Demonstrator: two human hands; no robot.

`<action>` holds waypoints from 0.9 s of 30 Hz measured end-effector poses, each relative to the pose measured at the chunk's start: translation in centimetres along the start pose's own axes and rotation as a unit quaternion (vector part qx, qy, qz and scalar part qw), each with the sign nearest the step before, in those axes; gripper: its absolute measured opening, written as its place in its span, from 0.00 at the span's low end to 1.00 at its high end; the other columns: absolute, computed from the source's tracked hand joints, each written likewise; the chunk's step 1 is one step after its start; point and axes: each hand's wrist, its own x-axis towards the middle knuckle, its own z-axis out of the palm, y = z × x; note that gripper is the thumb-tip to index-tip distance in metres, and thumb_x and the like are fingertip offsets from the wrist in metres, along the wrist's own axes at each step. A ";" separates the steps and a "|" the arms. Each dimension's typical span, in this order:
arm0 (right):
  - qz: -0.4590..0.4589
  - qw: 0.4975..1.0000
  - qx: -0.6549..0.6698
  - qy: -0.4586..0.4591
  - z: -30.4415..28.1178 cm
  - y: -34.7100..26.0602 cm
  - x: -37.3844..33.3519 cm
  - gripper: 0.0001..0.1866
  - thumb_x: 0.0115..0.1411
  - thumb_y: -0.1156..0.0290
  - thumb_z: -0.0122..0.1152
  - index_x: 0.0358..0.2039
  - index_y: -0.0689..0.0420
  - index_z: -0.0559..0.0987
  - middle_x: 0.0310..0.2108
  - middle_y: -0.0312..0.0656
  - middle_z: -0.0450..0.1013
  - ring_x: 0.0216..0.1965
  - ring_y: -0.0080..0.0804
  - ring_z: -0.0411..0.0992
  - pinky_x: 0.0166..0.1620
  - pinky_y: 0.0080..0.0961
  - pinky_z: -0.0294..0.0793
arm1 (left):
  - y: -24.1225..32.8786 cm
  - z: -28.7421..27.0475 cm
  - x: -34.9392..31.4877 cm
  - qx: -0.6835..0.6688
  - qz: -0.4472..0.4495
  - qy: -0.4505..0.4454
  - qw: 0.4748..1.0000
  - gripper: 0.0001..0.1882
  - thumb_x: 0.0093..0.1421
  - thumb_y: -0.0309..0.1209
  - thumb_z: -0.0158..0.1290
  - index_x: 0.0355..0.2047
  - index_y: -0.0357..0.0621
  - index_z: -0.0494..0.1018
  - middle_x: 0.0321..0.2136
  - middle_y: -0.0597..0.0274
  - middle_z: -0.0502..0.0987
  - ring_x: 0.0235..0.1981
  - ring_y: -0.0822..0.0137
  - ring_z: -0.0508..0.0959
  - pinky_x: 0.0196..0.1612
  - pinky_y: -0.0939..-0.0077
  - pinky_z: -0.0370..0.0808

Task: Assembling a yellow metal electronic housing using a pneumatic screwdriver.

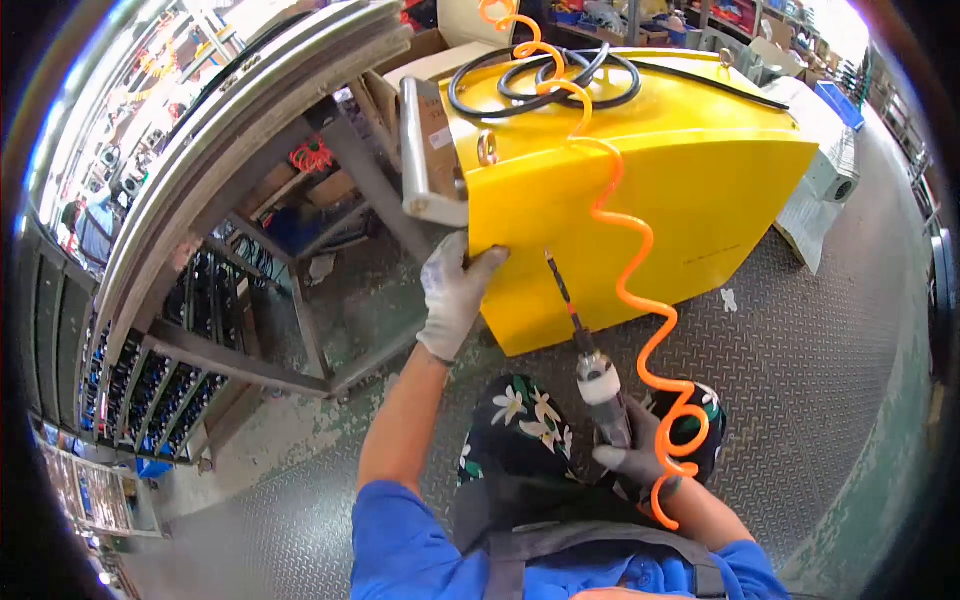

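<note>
A big yellow metal housing [600,230] stands on the floor before my knees. My gloved left hand [455,295] grips its left edge, thumb on the front face and fingers round the side, partly hidden. Low by my right knee, my gloved right hand [640,455] is closed round a power screwdriver [602,390]. The tool's long, dark bit [563,290] points up toward the housing's front face; whether the tip touches it I cannot tell. An orange coiled air hose [635,240] hangs from above, crosses in front of the housing and comes down by my right hand.
A loop of black cable [545,85] lies on the housing's top, near metal eye bolts [487,148]. A silver bar handle [420,150] sticks out at its left. A metal-framed workbench [260,130] stands at left. Behind right lies a light-coloured metal piece [815,190] on chequer-plate floor [770,390].
</note>
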 end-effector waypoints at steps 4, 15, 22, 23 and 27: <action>0.055 0.992 -0.114 -0.005 0.0 -0.6 -0.1 0.43 0.44 0.65 0.72 0.61 0.61 0.65 0.53 0.43 0.71 0.53 0.32 0.71 0.58 0.31 0.68 | -1.9 -0.4 0.3 -0.043 -0.022 -0.011 0.999 0.18 0.57 0.39 0.64 0.41 0.39 0.78 0.30 0.56 0.78 0.32 0.62 0.78 0.37 0.70 0.74; 0.046 0.990 -0.132 -0.011 -1.0 0.1 0.6 0.45 0.40 0.62 0.73 0.60 0.60 0.67 0.51 0.43 0.72 0.54 0.32 0.71 0.58 0.32 0.69 | -2.9 -2.7 0.5 -0.218 -0.082 -0.033 0.972 0.20 0.59 0.25 0.61 0.51 0.34 0.71 0.42 0.61 0.80 0.40 0.74 0.78 0.44 0.79 0.74; 0.058 0.989 -0.135 -0.006 -0.7 0.6 2.3 0.49 0.39 0.60 0.73 0.61 0.64 0.65 0.53 0.47 0.72 0.55 0.35 0.71 0.59 0.33 0.67 | -4.0 -4.9 -0.5 -0.008 -0.070 -0.039 0.997 0.19 0.60 0.24 0.60 0.50 0.34 0.71 0.42 0.65 0.78 0.40 0.77 0.75 0.43 0.82 0.72; 0.079 0.979 -0.186 -0.003 -0.7 0.8 2.6 0.49 0.39 0.59 0.73 0.61 0.64 0.65 0.52 0.47 0.72 0.55 0.35 0.71 0.59 0.33 0.67 | -4.3 -5.2 -0.6 -0.012 -0.069 -0.050 0.996 0.19 0.60 0.24 0.61 0.50 0.33 0.72 0.41 0.65 0.78 0.39 0.78 0.75 0.41 0.83 0.71; 0.078 0.979 -0.188 -0.009 0.0 1.6 3.4 0.49 0.37 0.57 0.73 0.60 0.64 0.66 0.51 0.46 0.72 0.53 0.34 0.71 0.59 0.32 0.67 | -5.6 -6.4 0.3 0.024 -0.081 -0.072 0.994 0.16 0.58 0.30 0.63 0.46 0.38 0.78 0.37 0.63 0.83 0.36 0.76 0.79 0.42 0.79 0.75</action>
